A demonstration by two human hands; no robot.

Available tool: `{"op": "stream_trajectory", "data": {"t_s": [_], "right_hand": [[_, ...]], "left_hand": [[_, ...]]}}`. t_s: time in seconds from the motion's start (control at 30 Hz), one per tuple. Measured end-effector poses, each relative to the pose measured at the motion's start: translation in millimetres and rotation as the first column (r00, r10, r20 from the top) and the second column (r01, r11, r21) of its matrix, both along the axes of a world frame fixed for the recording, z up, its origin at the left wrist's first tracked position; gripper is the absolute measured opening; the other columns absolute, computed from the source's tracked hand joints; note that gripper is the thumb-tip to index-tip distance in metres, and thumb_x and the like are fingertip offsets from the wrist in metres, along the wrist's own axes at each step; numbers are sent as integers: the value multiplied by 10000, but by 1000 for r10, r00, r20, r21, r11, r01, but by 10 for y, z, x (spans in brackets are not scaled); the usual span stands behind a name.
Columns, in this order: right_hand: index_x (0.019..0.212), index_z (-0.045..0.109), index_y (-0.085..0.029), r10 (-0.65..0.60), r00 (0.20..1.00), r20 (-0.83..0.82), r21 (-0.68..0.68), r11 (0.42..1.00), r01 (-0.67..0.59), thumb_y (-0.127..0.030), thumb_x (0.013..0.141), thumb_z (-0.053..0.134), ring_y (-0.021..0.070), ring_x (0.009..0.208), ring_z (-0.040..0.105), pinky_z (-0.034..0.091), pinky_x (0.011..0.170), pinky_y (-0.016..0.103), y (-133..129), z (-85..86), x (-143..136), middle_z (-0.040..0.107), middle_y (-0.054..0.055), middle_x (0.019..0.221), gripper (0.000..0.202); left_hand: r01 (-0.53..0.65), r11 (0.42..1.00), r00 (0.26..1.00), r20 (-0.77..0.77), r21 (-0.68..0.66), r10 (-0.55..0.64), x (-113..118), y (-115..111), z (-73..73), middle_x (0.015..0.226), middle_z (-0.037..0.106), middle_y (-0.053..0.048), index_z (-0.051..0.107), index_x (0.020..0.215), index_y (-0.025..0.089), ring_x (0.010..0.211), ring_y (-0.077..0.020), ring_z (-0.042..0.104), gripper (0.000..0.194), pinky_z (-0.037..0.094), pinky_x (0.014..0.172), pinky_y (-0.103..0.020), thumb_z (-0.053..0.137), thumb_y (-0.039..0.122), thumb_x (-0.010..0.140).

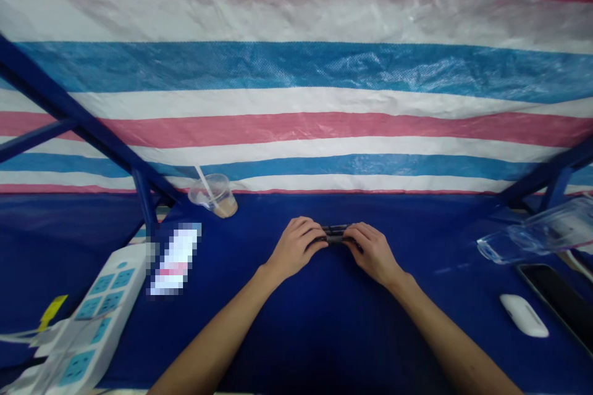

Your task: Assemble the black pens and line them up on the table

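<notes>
Several dark, slim, pen-like sticks (335, 234) lie side by side across the middle of the blue table surface. My left hand (299, 247) has its fingers closed round their left ends. Round the right ends are the closed fingers of my right hand (370, 250). A short stretch of the sticks shows between the two hands; their ends are hidden under my fingers.
A plastic cup with a straw (225, 202) stands back left, near a blurred bright phone-like item (177, 259). A white power strip (99, 315) lies left. At right are a clear bottle (532, 234), a white case (524, 316) and a black phone (558, 299). Blue frame bars (106, 142) flank a striped sheet (296, 68).
</notes>
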State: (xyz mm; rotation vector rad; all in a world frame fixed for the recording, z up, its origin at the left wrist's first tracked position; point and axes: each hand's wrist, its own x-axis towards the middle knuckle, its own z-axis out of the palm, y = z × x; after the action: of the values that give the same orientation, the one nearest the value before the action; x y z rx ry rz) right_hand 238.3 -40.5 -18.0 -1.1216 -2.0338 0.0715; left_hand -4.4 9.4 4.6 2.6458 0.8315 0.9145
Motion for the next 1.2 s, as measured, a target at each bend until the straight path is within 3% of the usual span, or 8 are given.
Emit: {"op": "stream_trajectory", "data": {"t_s": [0.2, 0.47, 0.67, 0.87, 1.2], "right_hand": [[1042, 652, -210, 7, 999, 33, -14, 1000, -7, -184, 1021, 553, 217, 856, 660, 539, 782, 370, -10, -10, 0, 726, 80, 983, 104], [1023, 686, -210, 14, 998, 58, -29, 1000, -13, -227, 1022, 576, 221, 825, 667, 530, 779, 375, -1, -24, -6, 732, 73, 907, 111], [1055, 663, -218, 14, 1000, -7, -16, 1000, -14, -210, 1024, 570, 221, 868, 664, 544, 791, 376, 2, -19, -9, 728, 77, 986, 99], [1024, 666, -215, 0, 1000, 30, 3, 1000, 0, -186, 1016, 557, 219, 846, 652, 540, 777, 376, -1, -25, -10, 722, 80, 970, 113], [987, 685, -216, 13, 999, 41, -28, 1000, -12, -224, 1013, 595, 216, 800, 641, 507, 754, 366, 0, -25, -6, 719, 67, 898, 94]], "left_hand": [[1, 1000, 1000, 11, 6, -1, 11, 15, -16, 992, 736, -48, 738, 978, 199, 1038, -210, 612, 186, 480, 907, -394, 574, 265, 1035], [10, 1000, 999, 51, 6, -10, -4, 21, -46, 1004, 739, -46, 745, 990, 222, 1042, -210, 621, 134, 496, 925, -400, 617, 256, 1009], [-16, 1000, 999, 29, -12, 17, 2, -1, -28, 1080, 729, -53, 726, 1091, 228, 1091, -219, 608, 153, 482, 975, -418, 613, 300, 1015], [-14, 999, 1000, -15, -31, 14, 17, 5, -31, 1016, 729, -46, 745, 957, 209, 1058, -211, 612, 191, 474, 951, -405, 585, 286, 1029], [19, 1000, 998, 54, 5, -19, 1, 25, -57, 951, 741, -29, 731, 931, 211, 1000, -202, 640, 121, 475, 964, -414, 659, 288, 989]]}}
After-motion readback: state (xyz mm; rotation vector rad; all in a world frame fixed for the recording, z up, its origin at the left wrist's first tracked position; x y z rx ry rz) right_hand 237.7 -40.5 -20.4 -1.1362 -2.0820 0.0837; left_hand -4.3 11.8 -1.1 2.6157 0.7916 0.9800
